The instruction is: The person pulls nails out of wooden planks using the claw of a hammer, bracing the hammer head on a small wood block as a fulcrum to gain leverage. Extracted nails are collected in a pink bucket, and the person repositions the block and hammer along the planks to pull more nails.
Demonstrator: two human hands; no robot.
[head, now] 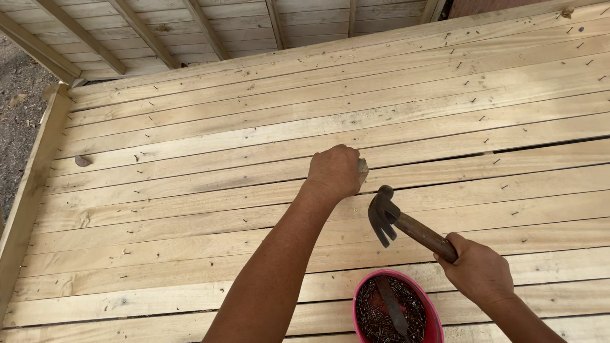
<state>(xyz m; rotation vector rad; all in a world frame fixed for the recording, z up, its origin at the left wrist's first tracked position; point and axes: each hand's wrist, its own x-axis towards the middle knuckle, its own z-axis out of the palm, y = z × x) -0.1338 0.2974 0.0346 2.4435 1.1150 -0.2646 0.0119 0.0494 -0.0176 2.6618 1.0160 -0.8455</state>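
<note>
My left hand point(335, 170) is a closed fist resting on the pale wooden plank deck point(190, 159), gripping a small grey block or chisel-like piece point(363, 170) that shows at its right side. My right hand point(478, 270) grips the brown wooden handle of a dark claw hammer point(384, 215). The hammer head is raised just below and to the right of my left fist, claw pointing down toward me. A red bowl point(434, 316) full of dark nails sits between my forearms at the bottom edge.
Many bent or part-driven nails dot the planks, mostly at the right and top. A small stone point(82, 161) lies at the far left. The deck's left edge board point(32, 184) borders gravel ground. More boards on joists point(190, 32) lie beyond the deck.
</note>
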